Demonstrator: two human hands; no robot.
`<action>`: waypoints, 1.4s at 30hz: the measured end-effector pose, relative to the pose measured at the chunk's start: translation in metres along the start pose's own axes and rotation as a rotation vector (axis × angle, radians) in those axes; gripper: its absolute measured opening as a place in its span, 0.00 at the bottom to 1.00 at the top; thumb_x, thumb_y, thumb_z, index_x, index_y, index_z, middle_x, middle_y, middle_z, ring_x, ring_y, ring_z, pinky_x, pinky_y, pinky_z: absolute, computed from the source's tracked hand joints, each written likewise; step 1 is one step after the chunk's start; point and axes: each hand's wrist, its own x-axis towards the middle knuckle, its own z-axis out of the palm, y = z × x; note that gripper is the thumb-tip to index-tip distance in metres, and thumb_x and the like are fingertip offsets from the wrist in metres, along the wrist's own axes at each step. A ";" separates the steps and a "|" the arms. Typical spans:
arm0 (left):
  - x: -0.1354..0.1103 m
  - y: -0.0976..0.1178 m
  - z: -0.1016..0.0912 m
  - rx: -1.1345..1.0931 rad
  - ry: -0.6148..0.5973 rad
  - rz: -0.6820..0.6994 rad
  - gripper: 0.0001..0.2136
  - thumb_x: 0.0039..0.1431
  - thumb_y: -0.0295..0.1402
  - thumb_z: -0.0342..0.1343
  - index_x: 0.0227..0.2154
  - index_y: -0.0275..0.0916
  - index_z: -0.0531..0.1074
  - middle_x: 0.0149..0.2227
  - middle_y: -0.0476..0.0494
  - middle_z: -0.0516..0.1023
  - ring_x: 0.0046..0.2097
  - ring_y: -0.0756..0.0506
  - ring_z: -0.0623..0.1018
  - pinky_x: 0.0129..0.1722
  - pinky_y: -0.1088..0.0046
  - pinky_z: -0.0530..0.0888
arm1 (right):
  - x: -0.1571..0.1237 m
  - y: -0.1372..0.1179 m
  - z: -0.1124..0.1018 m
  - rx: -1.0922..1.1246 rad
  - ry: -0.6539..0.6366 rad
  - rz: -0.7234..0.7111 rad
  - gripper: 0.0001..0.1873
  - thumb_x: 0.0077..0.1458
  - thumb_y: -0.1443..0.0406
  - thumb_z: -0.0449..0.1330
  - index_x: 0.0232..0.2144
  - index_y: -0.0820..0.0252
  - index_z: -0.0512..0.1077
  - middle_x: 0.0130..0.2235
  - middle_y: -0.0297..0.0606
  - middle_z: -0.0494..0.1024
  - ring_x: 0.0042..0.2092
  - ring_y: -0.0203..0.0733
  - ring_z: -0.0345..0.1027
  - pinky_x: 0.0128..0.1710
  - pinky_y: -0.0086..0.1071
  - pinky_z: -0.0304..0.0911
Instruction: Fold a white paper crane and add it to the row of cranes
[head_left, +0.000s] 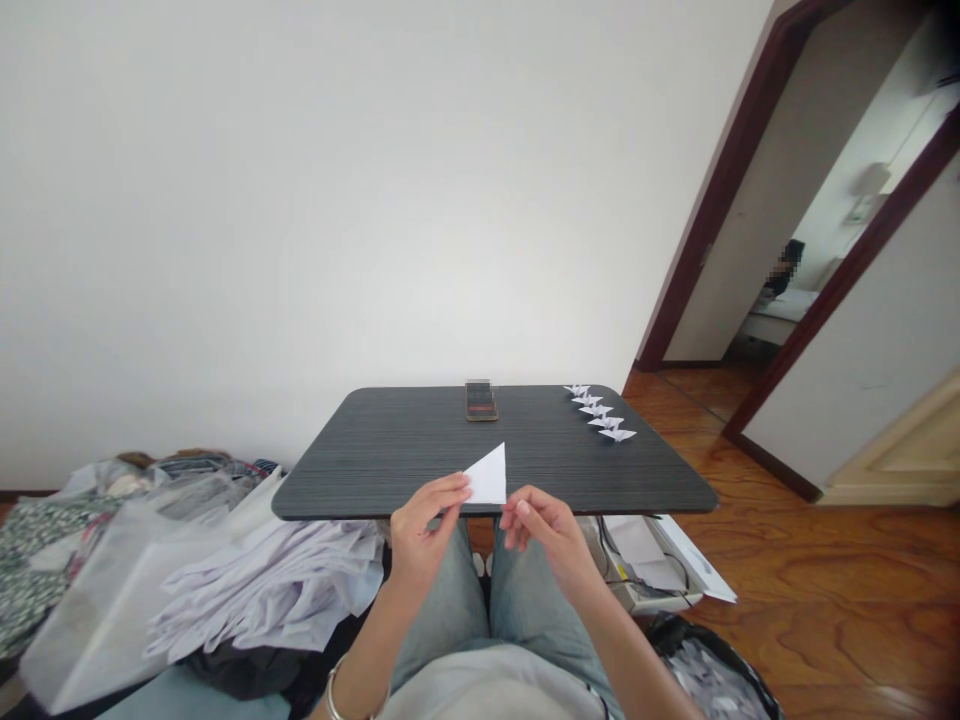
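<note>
White paper triangle (pixel 489 478) pinched at its edge by left hand (pixel 427 525), right hand (pixel 541 533) curled just beside; steady pinch holds it flat

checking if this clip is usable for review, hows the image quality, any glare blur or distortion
In the head view, the light is bright and even, leaving the white wall a little washed out; the white paper triangle and dark table stay sharp; wide-angle distortion slants the door frame; the top right corner darkens; the person in the far room is partly pixelated.
</note>
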 end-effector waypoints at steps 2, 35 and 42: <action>-0.001 -0.002 0.001 0.024 -0.024 0.051 0.09 0.52 0.25 0.54 0.29 0.43 0.78 0.37 0.44 0.80 0.42 0.44 0.78 0.45 0.65 0.72 | 0.001 0.000 0.004 0.013 -0.017 -0.003 0.16 0.49 0.53 0.59 0.24 0.61 0.69 0.23 0.34 0.74 0.20 0.31 0.65 0.18 0.23 0.56; 0.002 -0.016 0.000 -0.614 0.030 -0.775 0.16 0.42 0.43 0.62 0.23 0.30 0.76 0.18 0.45 0.75 0.19 0.52 0.68 0.20 0.77 0.61 | -0.001 0.007 -0.012 -0.144 -0.098 -0.061 0.14 0.53 0.57 0.56 0.22 0.59 0.63 0.22 0.31 0.65 0.24 0.33 0.58 0.22 0.24 0.54; -0.002 -0.014 0.006 -0.514 -0.001 -0.668 0.16 0.47 0.43 0.59 0.22 0.31 0.77 0.19 0.47 0.75 0.21 0.52 0.68 0.21 0.78 0.60 | 0.006 0.017 -0.014 -0.227 0.032 -0.019 0.16 0.50 0.54 0.57 0.22 0.60 0.64 0.20 0.30 0.67 0.22 0.33 0.61 0.20 0.24 0.54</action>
